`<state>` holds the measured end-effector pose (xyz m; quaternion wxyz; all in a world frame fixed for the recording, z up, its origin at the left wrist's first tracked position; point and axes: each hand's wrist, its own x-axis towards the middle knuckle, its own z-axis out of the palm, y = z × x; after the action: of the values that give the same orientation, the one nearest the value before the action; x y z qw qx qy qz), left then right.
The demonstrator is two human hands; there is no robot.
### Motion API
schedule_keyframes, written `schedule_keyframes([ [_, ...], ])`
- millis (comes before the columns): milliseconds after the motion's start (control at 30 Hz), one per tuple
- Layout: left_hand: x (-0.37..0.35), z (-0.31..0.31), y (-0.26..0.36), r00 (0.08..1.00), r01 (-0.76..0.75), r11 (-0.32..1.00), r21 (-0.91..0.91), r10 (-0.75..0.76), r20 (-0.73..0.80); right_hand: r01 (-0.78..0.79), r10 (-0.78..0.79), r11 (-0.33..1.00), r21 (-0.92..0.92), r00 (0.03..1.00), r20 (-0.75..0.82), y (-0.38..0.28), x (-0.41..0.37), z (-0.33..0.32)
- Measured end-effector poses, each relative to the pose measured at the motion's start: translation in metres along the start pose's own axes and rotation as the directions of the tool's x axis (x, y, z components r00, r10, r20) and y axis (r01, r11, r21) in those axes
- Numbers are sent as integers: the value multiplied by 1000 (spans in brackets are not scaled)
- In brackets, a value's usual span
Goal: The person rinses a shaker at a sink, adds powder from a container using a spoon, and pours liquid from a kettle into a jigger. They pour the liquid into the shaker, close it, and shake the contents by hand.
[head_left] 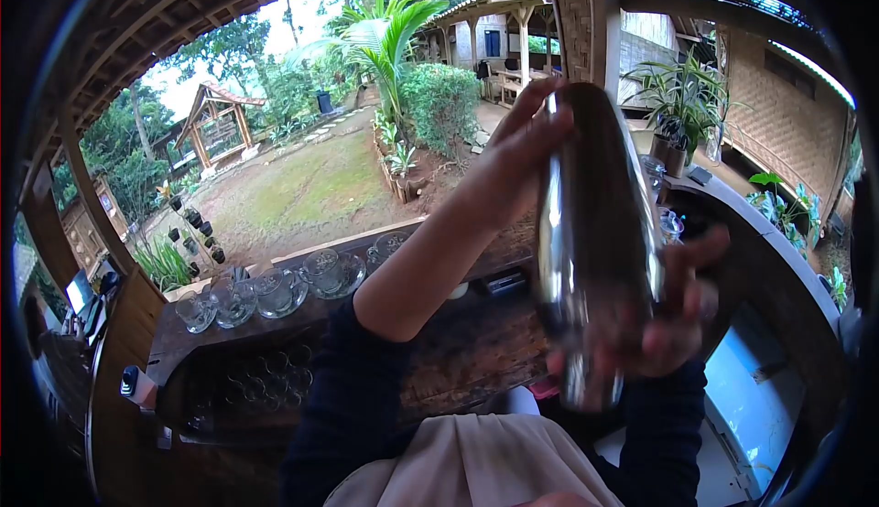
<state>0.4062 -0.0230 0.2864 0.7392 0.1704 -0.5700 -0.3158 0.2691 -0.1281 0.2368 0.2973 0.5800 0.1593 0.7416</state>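
Both my hands hold a shiny metal cocktail shaker close in front of me. Its broad end points up and its narrow cap end points down toward my body, with a slight tilt. My left hand is closed around the upper, broad end. Lower down, my right hand wraps the narrow end, its fingers somewhat smeared by motion. Behind my left forearm, several clear glass mugs stand in a row along the wooden counter.
A dark recess holding several glasses lies at the lower left. To the right are potted plants on a curved ledge, with a pale, white-blue appliance below. Beyond the counter lies a garden with a bush.
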Motion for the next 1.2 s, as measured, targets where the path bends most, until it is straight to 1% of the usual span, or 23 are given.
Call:
schedule_keyframes([
  [67, 7, 0, -5, 974, -168, 986, 1, 166, 153, 46, -44, 999, 18, 995, -87, 17, -9, 25],
  [133, 28, -33, -9, 948, 129, 992, -6, -125, -292, 89, -81, 995, 36, 980, -179, 24, -14, 45],
  [167, 38, -76, -23, 946, 255, 934, -251, -294, -132, -166, 192, 925, 343, 981, -42, 18, -10, 50],
  [200, 40, -110, -39, 965, 232, 947, -223, -253, -69, -355, 331, 895, 271, 935, 129, 19, -8, 64],
  [267, 34, -98, -40, 861, 234, 920, -315, -347, -372, -500, 443, 833, 237, 859, 256, 19, 2, 64],
  [300, 27, -98, -38, 904, 260, 899, -352, -355, -239, -504, 446, 830, 239, 857, 258, 15, 4, 53],
  [367, 11, -48, -15, 947, 199, 955, -221, -245, -207, -199, 201, 941, 273, 979, 21, 5, 20, 24],
  [400, 13, -42, -7, 931, 253, 918, -305, -317, -182, -18, 18, 1000, 5, 979, -205, 8, 7, 28],
  [467, 1, -4, -4, 995, -83, 996, 43, 85, -55, -7, 18, 999, 52, 980, -198, 21, -13, 45],
  [500, 3, -2, -6, 991, -129, 989, -79, 131, 29, 5, 14, 996, 94, 980, -199, 29, -19, 55],
  [567, 36, -60, -12, 992, 86, 980, -182, -100, -71, 32, 4, 983, 179, 981, -196, 36, -21, 61],
  [600, 47, -86, -21, 929, 288, 908, -304, -342, -142, -247, 250, 931, 269, 968, 24, 27, -11, 58],
  [667, 50, -102, -37, 830, 326, 910, -258, -406, -382, -612, 496, 721, 325, 784, 374, 26, 1, 57],
  [700, 47, -113, -46, 901, 279, 921, -272, -349, -257, -614, 496, 719, 325, 781, 378, 24, 9, 48],
  [767, 24, -52, -23, 956, 203, 970, -132, -226, -189, -215, 196, 931, 294, 976, 94, 19, 23, 22],
  [800, 25, -59, -15, 947, 322, 862, -391, -297, 123, -223, 201, 930, 293, 974, 104, 16, 17, 18],
  [867, 12, -12, -6, 994, 7, 1000, -13, -9, -106, -145, 123, 964, 224, 986, 109, 14, 5, 13],
  [967, 20, -32, -8, 992, 85, 985, -153, -98, -83, -3, -10, 993, 115, 994, 111, 14, -8, 12],
  [1000, 29, -59, -21, 952, 192, 981, 33, -178, -249, -103, 78, 965, 240, 991, 113, 18, -12, 29],
  [1067, 37, -91, -32, 925, 272, 889, -369, -347, -156, -468, 376, 815, 342, 876, 304, 27, -12, 66],
  [1100, 28, -84, -36, 825, 242, 899, -365, -389, -411, -539, 454, 756, 372, 841, 295, 26, -15, 70],
  [1133, 22, -70, -29, 829, 241, 903, -356, -382, -409, -606, 533, 686, 403, 795, 289, 24, -17, 71],
  [1200, 15, -54, -17, 863, 262, 927, -267, -349, -364, -232, 241, 896, 379, 970, 22, 16, -12, 43],
])
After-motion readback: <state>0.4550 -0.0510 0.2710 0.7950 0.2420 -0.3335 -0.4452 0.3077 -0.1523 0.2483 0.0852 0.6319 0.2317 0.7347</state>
